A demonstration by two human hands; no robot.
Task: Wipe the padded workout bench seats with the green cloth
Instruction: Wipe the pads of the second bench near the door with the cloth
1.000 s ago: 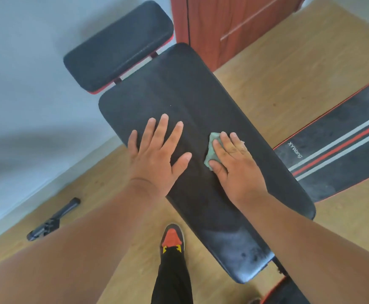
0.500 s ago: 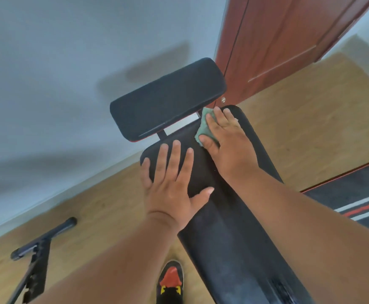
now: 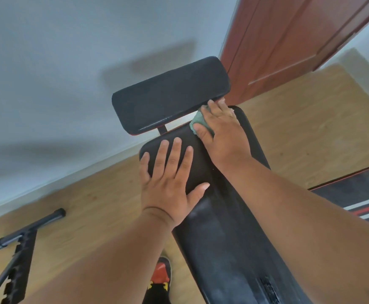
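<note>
The right hand (image 3: 219, 137) lay flat on the far end of the long pad (image 3: 220, 227), palm down, fingers together and pressing the cloth (image 3: 197, 121) into the black surface. Only the cloth's left edge showed, a green fringe past the thumb and forefinger; the rest was under the palm. The fingertips reached the pad's far edge, just beside the lower rim of the small pad (image 3: 170, 95), which sat across the end, tilted up, on a short dark post (image 3: 162, 129). Whether the fingers touched that rim could not be told.

The left hand (image 3: 170, 181) rested open on the near-left corner of the same end, fingers spread and empty, thumb pointing toward the right forearm. The two hands were apart, with a strip of bare pad between them. Pale dusty smears showed on the pad nearer the person, below the left wrist.

Both forearms filled the lower half of the view and hid much of the pad's near end. Under them a shoe (image 3: 161, 273), red and black with a yellow mark, stood on the wooden floor (image 3: 310, 128). To the left on the floor lay a black metal frame (image 3: 19, 249) with a notched bar and round tube ends, well apart from the pads. A striped mat (image 3: 354, 200) lay at the right edge. Behind the small pad were a pale wall (image 3: 58, 62) and a reddish-brown door (image 3: 288, 40).
</note>
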